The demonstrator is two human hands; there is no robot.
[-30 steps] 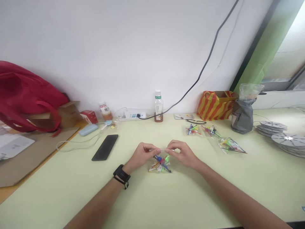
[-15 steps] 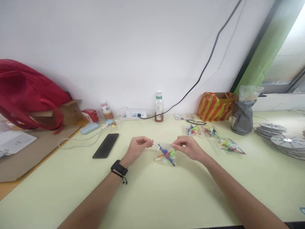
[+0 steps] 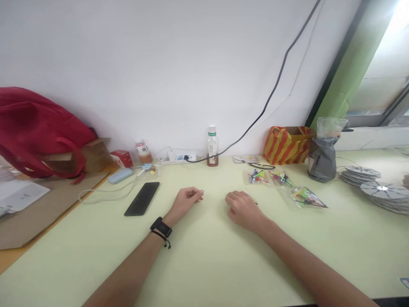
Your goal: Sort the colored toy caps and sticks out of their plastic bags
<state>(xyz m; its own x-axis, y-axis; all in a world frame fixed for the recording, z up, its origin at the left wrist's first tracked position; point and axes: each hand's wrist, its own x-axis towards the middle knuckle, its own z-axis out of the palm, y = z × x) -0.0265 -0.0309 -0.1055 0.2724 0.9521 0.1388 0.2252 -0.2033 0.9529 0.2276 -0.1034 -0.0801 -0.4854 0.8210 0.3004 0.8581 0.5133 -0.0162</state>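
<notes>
My left hand (image 3: pixel 188 199) hovers near or rests on the table with thumb and fingers closed together, and nothing shows in them. To its right, my right hand (image 3: pixel 242 209) is turned back-up with its fingers curled. The clear bag of coloured plastic pieces it held is now hidden behind it; only a small dark tip (image 3: pixel 256 203) sticks out past the knuckles. Closest to this hand on the table are similar clear bags: one with blue and red pieces (image 3: pixel 257 176), another (image 3: pixel 282 178) beside it, and a larger one (image 3: pixel 307 198) further right.
A black phone (image 3: pixel 142 199) lies left of my left hand. Along the wall stand a drink bottle (image 3: pixel 212 147), a power strip (image 3: pixel 177 157) and a striped bag (image 3: pixel 284 145). Glasses (image 3: pixel 262 166) lie before it. Stacked grey discs (image 3: pixel 385 192) sit far right, a red backpack (image 3: pixel 41 128) left.
My right hand has rolled over, back upward, so the bag of plastic pieces between the hands is out of sight behind it. My left hand has barely moved.
</notes>
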